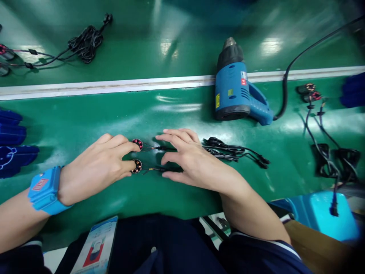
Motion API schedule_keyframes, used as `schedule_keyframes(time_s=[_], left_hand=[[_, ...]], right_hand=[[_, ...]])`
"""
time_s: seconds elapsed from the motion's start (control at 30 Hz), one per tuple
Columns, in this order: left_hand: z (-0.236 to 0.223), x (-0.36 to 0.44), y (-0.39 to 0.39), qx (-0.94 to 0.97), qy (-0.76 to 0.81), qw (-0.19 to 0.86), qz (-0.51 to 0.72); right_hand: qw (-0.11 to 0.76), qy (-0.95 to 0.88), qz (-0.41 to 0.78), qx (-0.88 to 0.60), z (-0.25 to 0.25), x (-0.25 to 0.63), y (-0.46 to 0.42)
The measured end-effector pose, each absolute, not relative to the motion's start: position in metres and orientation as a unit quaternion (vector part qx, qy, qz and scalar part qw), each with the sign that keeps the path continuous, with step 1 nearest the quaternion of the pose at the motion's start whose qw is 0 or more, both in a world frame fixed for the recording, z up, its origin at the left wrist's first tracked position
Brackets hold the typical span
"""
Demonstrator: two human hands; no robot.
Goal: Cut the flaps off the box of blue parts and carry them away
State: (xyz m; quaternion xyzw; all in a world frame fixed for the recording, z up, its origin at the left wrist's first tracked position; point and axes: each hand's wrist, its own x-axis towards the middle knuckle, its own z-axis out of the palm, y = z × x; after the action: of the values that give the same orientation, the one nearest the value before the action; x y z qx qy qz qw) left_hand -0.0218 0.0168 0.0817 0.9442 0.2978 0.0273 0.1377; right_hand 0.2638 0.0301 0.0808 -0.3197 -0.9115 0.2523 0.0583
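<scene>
Two small round motor coils lie on the green bench: the upper coil (137, 143) and the lower coil (137, 166), each with thin wires running right into a black cable bundle (234, 151). My left hand (97, 165), with a blue wrist strap (45, 189), has its fingertips pressed against both coils. My right hand (189, 158) lies over the wires just right of the coils, fingers stretched out and spread, pinning the leads to the bench.
A blue heat gun (235, 91) lies behind my right hand, its black cord (288, 76) curving off to the right. More wired coils (309, 93) sit at far right, another cable bundle (85, 42) at back left. Blue trays (13, 144) at left, blue bin (316, 213) at lower right.
</scene>
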Motion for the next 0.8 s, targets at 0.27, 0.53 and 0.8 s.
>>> schedule_keyframes(time_s=[0.27,0.53,0.8], left_hand=[[0.078,-0.024,0.026,0.929,0.322,0.180,0.047],[0.087,-0.054,0.052,0.906,0.410,0.077,0.076],[0.080,-0.077,0.061,0.828,0.551,-0.068,-0.076]], right_hand=[[0.095,-0.899,0.218,-0.366,0.072,0.263,0.035],[0.191,-0.847,0.232,-0.439,0.089,0.268,0.049],[0.147,-0.898,0.157,-0.385,0.081,0.213,0.134]])
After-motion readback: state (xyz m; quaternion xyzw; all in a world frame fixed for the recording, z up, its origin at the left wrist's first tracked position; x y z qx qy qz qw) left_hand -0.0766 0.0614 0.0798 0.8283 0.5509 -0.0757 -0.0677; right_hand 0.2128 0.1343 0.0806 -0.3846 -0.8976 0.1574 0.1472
